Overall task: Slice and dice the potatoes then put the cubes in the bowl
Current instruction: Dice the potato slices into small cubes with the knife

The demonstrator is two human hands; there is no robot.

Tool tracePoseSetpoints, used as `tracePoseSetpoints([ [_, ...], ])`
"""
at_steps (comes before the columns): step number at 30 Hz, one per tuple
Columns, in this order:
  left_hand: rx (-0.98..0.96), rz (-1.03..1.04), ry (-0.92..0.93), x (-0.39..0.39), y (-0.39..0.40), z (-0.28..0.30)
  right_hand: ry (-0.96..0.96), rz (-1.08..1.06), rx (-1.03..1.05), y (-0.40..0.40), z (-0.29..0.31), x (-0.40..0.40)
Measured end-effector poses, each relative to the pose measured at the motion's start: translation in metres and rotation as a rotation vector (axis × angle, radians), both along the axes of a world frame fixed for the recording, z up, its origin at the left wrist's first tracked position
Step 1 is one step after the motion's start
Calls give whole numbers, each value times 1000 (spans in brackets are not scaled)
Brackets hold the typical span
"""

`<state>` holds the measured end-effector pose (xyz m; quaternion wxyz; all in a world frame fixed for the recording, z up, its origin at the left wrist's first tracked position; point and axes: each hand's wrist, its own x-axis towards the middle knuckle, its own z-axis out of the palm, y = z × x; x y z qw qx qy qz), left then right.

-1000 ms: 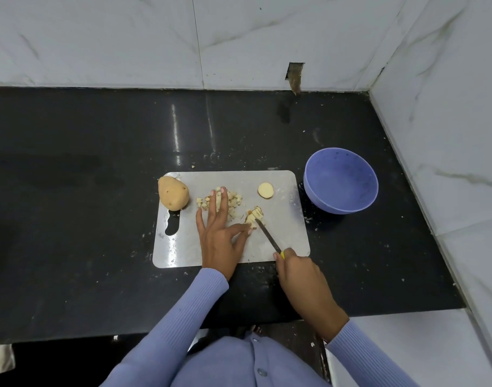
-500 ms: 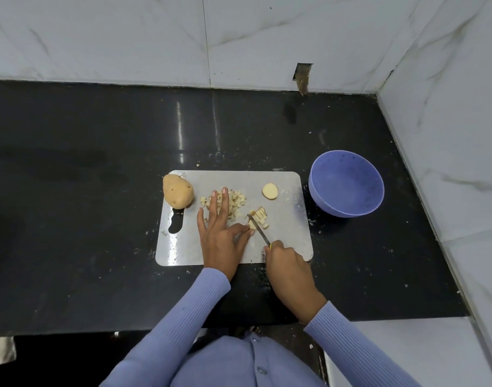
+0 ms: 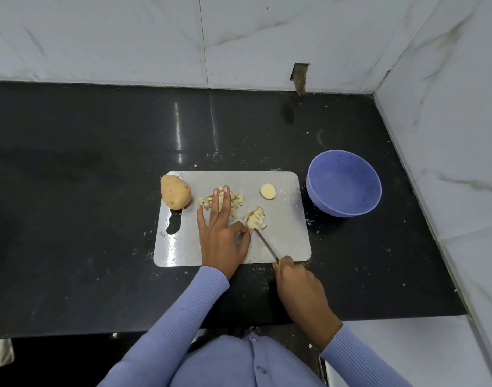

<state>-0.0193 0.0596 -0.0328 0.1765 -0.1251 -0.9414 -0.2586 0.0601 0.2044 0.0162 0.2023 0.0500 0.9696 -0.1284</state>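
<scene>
On the dark counter (image 3: 71,219) lies a grey cutting board (image 3: 284,241). At its far left corner rests a whole potato (image 3: 175,191), unpeeled. To the right of it is a heap of small potato cubes (image 3: 233,202), and the left hand (image 3: 221,236) lies over this heap with three fingers stretched flat, while its thumb and index finger pinch the stack of potato strips (image 3: 256,219) beside the heap. The tip of the knife (image 3: 267,245) meets this stack at its near side; the blade runs back to the right hand (image 3: 298,286), which grips the handle at the near edge of the board. One round potato slice (image 3: 267,191) lies further back. The blue bowl (image 3: 344,183) stands on the counter just beside the right edge of the board, with no cubes inside
</scene>
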Motion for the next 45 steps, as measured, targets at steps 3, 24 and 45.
tracePoseSetpoints([
  [3,-4,0,-4,-1,-1,-1,-1,-19,-25,3,-1,2],
  [24,179,124,-86,7,5,-5,50,-22,-79,-15,3,-23],
  [45,106,-52,-93,-9,-7,3,38,66,29,18,8,-4],
])
